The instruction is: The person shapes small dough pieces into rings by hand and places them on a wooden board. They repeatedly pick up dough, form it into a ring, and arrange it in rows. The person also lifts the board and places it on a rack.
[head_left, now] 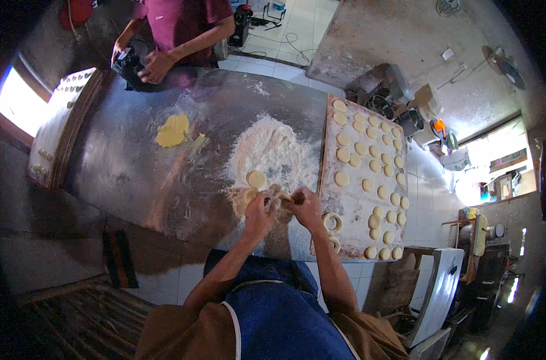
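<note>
in left hand [259, 211] and right hand [307, 209], pinching dough [282, 196] over flour [268, 141], toward the front edge of table [120, 162]; bounded by board [352, 207] on the right, with open room farther left.

A person [204, 45] in a maroon shirt [183, 24] holds a black object [127, 67]; a window [472, 185] glows at right.

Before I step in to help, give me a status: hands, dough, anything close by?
Left hand, right hand: both on one piece of dough. Two pale discs near left hand. Loaded board by right hand.
</note>
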Motion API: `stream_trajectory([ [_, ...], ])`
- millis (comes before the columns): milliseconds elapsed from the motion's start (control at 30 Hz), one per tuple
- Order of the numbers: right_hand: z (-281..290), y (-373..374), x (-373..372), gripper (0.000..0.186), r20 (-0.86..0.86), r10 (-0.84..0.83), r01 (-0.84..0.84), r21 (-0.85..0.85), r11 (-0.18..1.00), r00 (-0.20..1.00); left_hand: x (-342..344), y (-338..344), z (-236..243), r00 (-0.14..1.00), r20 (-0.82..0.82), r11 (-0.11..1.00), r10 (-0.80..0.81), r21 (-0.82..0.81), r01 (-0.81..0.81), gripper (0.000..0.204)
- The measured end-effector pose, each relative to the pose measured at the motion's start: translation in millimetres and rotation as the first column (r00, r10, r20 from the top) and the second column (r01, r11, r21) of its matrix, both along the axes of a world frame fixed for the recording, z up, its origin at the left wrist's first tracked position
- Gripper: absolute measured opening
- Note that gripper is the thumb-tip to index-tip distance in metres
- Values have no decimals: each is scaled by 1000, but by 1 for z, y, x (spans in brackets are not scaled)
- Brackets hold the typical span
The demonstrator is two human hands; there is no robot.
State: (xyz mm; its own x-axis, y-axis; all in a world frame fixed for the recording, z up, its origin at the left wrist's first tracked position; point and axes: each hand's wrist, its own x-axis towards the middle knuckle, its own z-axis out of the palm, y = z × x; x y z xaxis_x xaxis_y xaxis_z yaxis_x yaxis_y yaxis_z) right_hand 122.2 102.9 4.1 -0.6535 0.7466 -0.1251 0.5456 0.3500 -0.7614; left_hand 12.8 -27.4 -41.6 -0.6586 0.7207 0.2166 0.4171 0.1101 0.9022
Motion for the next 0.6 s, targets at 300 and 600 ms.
stream_trajectory([
  [300,30,-42,-6,48,-329,-328,142,-479,866,885,-18,8,27,869,455,973,-195,-18,228,22],
  [600,22,-31,13,28,-404,-490,-109,-845,524,773,-24,5,33,416,709,809,-569,390,439,35],
])
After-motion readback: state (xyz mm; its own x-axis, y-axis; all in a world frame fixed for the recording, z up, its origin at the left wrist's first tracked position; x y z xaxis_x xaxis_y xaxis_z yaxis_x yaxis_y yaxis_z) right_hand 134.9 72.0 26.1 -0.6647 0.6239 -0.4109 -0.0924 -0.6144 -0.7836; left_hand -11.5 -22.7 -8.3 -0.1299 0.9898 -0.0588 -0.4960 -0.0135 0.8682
